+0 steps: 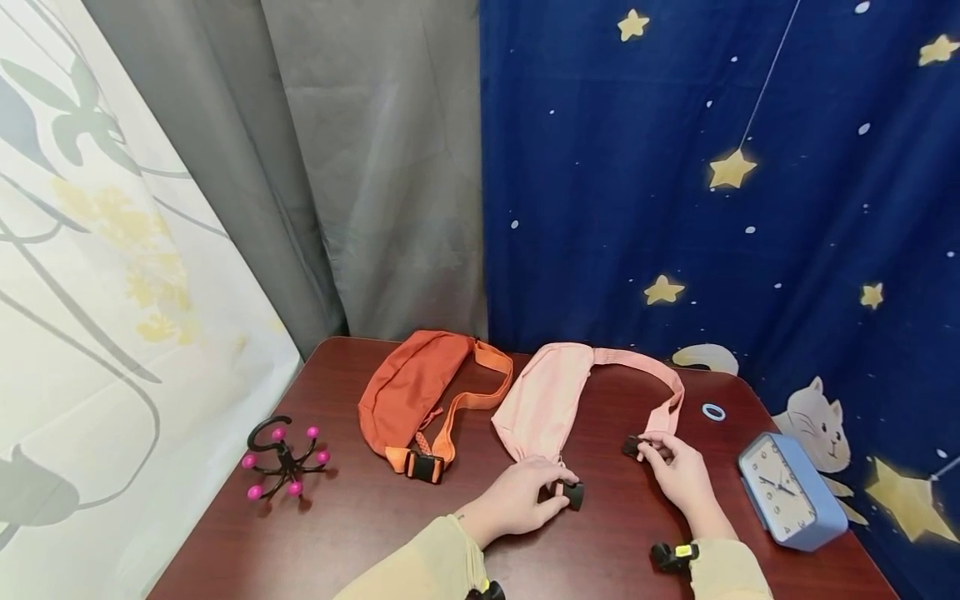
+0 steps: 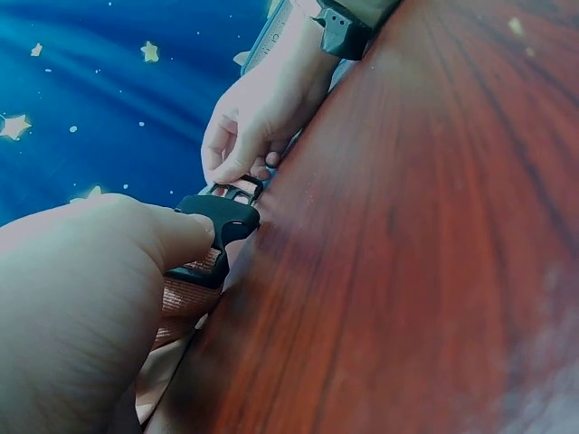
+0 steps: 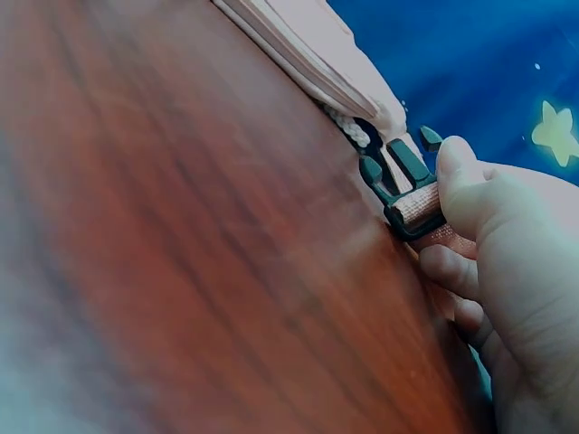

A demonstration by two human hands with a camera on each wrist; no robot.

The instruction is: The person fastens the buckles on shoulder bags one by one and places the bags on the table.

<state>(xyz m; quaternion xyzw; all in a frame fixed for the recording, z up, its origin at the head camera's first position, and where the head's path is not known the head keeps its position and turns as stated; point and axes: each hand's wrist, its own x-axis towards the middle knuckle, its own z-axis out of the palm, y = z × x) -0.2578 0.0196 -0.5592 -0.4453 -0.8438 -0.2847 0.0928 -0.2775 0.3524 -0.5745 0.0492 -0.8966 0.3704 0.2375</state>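
Observation:
A pink waist bag (image 1: pixel 546 396) lies on the table, its pink strap (image 1: pixel 641 362) looping to the right. My left hand (image 1: pixel 521 497) pinches the black socket half of its buckle (image 1: pixel 572 495) near the bag's lower corner; in the left wrist view the thumb presses on that socket half (image 2: pixel 220 215). My right hand (image 1: pixel 678 479) pinches the pronged buckle half (image 1: pixel 633 447) at the strap's end. Its prongs (image 3: pixel 407 163) show in the right wrist view, pointing away from the fingers. The two halves are apart.
An orange waist bag (image 1: pixel 416 383) with a fastened black buckle (image 1: pixel 424 467) lies at the left. Farther left stands a black rack with pink knobs (image 1: pixel 285 462). A blue alarm clock (image 1: pixel 791 492) and a light-blue ring (image 1: pixel 713 412) are on the right. Curtains (image 1: pixel 390 167) hang behind the table.

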